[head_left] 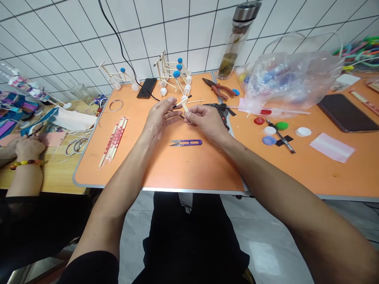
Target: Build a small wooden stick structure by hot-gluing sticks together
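Over the orange table, my left hand (158, 118) and my right hand (205, 120) are close together around a few joined pale wooden sticks (185, 105). My left thumb and index finger close on one thin stick with dark ends, while the other fingers are bent loosely. My right fingers pinch the lower end of a flatter pale piece. A white cap (184, 98) shows just behind the sticks. Purple-handled thread snips (189, 142) lie below my hands. Beside my right hand is a black glue gun (222, 114), partly hidden by it.
Stick models with blue balls and white wheels (177, 73) stand at the back. Around them are a phone (147, 88), pliers (219, 89), a glass bottle (232, 51), a plastic bag (290, 79) and wrapped chopsticks (114, 142). At left, another person's hands (28, 148) work.
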A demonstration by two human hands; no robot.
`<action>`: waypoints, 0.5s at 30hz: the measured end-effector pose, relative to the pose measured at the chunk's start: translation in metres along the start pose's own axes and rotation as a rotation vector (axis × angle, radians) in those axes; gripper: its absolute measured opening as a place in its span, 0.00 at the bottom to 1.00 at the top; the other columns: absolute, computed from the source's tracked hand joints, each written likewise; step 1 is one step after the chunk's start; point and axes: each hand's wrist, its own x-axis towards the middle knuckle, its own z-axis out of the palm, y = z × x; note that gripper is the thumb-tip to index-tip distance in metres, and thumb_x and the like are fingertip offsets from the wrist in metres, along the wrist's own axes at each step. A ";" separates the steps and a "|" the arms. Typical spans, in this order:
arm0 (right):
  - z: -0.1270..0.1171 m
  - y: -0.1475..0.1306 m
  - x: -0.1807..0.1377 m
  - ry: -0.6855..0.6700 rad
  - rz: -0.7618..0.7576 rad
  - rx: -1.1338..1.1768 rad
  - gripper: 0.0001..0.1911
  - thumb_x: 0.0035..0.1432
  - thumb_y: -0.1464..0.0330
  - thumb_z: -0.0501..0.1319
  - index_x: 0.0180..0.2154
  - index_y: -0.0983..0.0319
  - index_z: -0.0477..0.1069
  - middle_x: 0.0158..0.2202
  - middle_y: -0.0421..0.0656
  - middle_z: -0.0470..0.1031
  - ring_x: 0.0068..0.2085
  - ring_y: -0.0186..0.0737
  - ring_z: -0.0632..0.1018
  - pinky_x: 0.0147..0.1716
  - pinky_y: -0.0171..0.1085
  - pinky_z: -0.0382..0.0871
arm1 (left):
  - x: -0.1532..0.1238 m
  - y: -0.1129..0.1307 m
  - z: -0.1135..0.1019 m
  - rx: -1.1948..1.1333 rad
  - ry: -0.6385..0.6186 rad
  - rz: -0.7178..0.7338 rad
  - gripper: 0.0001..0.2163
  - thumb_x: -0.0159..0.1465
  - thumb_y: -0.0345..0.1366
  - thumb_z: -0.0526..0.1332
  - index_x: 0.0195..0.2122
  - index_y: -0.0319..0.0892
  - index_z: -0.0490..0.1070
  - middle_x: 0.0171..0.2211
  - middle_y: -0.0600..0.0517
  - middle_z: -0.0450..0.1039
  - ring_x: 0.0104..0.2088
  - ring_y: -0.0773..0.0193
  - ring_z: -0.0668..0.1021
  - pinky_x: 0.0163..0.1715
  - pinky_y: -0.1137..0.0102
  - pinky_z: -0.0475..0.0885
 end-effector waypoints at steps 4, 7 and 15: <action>0.002 -0.001 -0.001 -0.022 0.019 -0.025 0.12 0.60 0.58 0.80 0.35 0.59 0.84 0.33 0.43 0.87 0.34 0.39 0.81 0.38 0.39 0.80 | 0.004 0.000 -0.007 0.043 -0.024 -0.022 0.25 0.64 0.61 0.79 0.45 0.44 0.82 0.45 0.44 0.89 0.44 0.56 0.91 0.50 0.64 0.85; 0.003 -0.006 -0.003 -0.016 0.046 -0.038 0.09 0.60 0.62 0.79 0.33 0.59 0.84 0.31 0.42 0.86 0.33 0.38 0.81 0.37 0.37 0.79 | 0.004 -0.002 -0.008 0.057 -0.046 -0.034 0.23 0.64 0.58 0.80 0.41 0.43 0.82 0.42 0.46 0.89 0.40 0.61 0.90 0.46 0.68 0.84; 0.008 -0.019 -0.007 -0.009 0.129 -0.083 0.07 0.61 0.70 0.77 0.31 0.61 0.84 0.29 0.42 0.85 0.32 0.36 0.81 0.36 0.33 0.76 | -0.001 0.003 -0.004 0.069 -0.031 -0.084 0.21 0.63 0.51 0.83 0.35 0.41 0.78 0.36 0.50 0.86 0.32 0.68 0.86 0.39 0.74 0.81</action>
